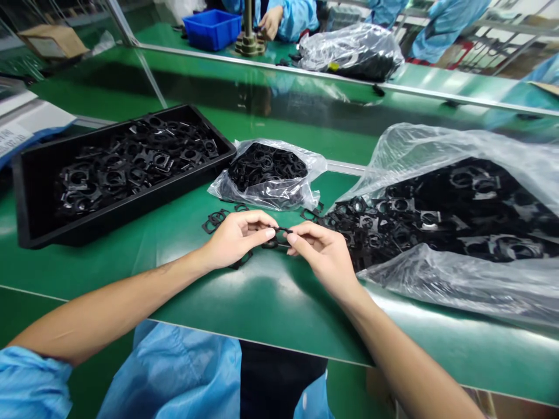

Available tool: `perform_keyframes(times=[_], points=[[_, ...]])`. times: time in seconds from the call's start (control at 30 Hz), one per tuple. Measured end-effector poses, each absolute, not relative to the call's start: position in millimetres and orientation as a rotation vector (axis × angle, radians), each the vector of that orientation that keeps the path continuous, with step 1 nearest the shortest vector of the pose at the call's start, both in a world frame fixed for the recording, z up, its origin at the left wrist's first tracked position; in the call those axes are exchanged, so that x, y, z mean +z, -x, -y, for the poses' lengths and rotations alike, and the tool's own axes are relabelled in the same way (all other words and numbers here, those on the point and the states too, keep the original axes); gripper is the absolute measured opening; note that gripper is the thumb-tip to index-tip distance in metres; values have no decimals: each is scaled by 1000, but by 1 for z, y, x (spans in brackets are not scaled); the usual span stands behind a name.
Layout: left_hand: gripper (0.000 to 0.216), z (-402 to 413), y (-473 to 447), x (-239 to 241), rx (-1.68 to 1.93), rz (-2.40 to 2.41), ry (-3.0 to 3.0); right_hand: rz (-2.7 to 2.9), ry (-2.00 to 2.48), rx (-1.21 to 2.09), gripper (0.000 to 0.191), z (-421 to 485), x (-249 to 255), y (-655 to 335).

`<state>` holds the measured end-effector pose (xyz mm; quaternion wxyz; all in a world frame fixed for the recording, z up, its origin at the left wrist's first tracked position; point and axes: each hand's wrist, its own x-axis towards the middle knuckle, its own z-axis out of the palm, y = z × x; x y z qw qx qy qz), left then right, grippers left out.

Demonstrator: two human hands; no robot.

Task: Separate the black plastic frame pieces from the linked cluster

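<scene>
Between my two hands, just above the green tabletop point(271, 308), is a small black plastic part point(283, 230). My left hand point(238, 235) pinches its left side between thumb and fingers. On its right side, my right hand point(323, 250) grips it the same way. The fingertips hide much of the part, so its full shape cannot be made out. Several loose black ring-shaped frames point(215, 221) lie on the table beyond my left hand. Close by my right hand, a heap of similar black parts point(371, 227) spills from a big clear plastic bag point(406, 145).
At the left stands a black tray point(131, 195) full of black parts. A smaller clear bag point(283, 201) of rings sits beyond my hands. Across a metal rail, a co-worker's hand point(271, 22) is beside a metal post point(248, 35), near a blue bin point(212, 32) and another filled bag point(349, 49).
</scene>
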<state>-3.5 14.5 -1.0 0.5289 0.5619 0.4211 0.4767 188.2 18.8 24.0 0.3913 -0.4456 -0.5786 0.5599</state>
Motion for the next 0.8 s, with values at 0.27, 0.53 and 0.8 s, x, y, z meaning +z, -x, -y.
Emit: perform_keyframes(times=[0.27,0.53,0.8], points=[[35,-15,3,-5,1143,-1037,-1268,1417,1120,1401,29,-19,20,-189],[29,-14,2,-2,1241,-1073,-1330,1437,1083,1382,21,-20,18,-191],[28,-9,3,4,1262,-919,-1406,1439,1075,1408,22,-21,19,-190]])
